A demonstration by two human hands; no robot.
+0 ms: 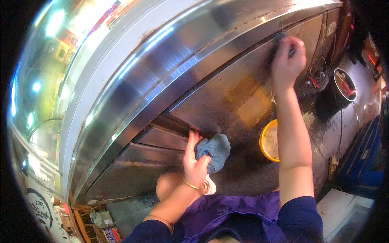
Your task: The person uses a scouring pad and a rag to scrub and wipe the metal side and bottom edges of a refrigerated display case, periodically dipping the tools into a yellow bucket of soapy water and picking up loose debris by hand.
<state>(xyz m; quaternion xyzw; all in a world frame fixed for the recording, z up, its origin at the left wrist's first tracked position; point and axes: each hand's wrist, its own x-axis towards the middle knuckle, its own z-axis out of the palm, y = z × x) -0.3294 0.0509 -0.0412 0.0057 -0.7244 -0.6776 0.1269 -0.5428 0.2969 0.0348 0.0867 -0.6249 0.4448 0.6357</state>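
Observation:
My left hand (194,170) holds a bunched grey-blue cloth (217,150) between thumb and fingers, its fingertips near the edge of a recess in the steel cabinet front. Farther off to the right, my right hand (287,65) is closed on a dark scrubbing pad (281,35), mostly hidden by the fingers and blurred. That pad is up near the top edge of the stained metal front panel (206,88), below the steel counter rim (170,71). A yellow bucket (270,141) of foamy liquid stands on the floor, partly behind my right forearm.
A black bucket (345,85) with a red item inside stands farther right on the wet floor (319,127). Blue stacked items (361,155) and a white box (337,203) are at lower right. Curved glass (39,91) rises above the counter at left. Shelved goods (104,224) sit lower left.

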